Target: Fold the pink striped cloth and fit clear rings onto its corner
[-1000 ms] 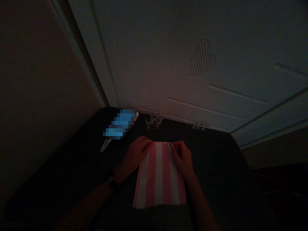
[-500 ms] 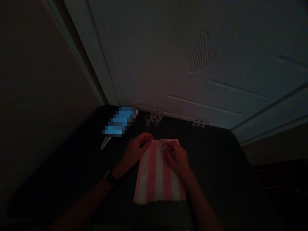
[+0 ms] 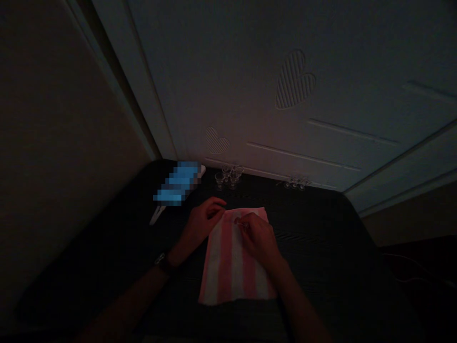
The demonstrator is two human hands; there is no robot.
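A towel with pink and white stripes (image 3: pixel 237 271) lies flat on the dark table. Over its upper part, my right hand (image 3: pixel 259 238) pinches a small clear glass (image 3: pixel 243 223), mostly hidden by the fingers. At the towel's upper left corner rests my left hand (image 3: pixel 205 216), fingers loosely curved and apart from the thumb, which touches the towel's edge. Beyond the hands, several small stemmed glasses (image 3: pixel 229 177) stand in a group near the wall. Another group of tiny glass pieces (image 3: pixel 295 184) sits farther right, too dim to make out fully.
A device with a blurred blue screen (image 3: pixel 180 183) leans on a white stand (image 3: pixel 157 215) at the table's back left. A pale panel with raised hearts (image 3: pixel 294 81) rises behind the dark table (image 3: pixel 321 247). Thin cables (image 3: pixel 403 257) show at the right. The room is very dim.
My right hand has shifted slightly left with the small glass, and its fingers have closed in more. My left hand has moved only slightly at the towel's corner.
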